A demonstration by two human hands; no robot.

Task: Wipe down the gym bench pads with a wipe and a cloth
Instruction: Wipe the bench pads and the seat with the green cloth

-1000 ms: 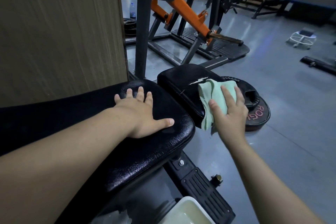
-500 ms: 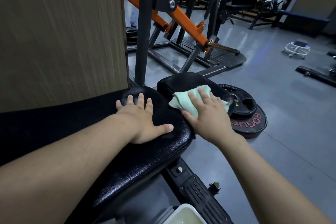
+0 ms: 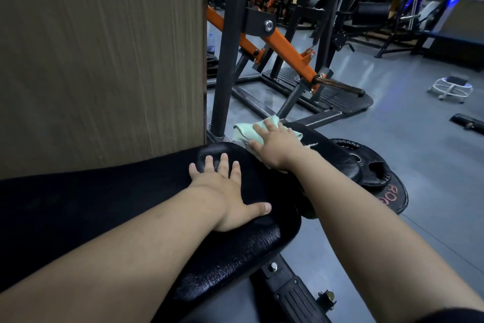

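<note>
Head view: the right hand (image 3: 275, 148), fingers straight, presses the pale green cloth (image 3: 250, 131) flat on the far end of the small pad (image 3: 335, 151). The left hand (image 3: 225, 191), fingers spread, braces on the long pad (image 3: 131, 204). Even, overlapping strokes would serve best, going gently over the torn patch (image 3: 313, 145).

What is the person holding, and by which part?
Nothing is gripped. The right hand presses flat on the green cloth, over its middle; the left hand rests flat on the bench pad.
</note>
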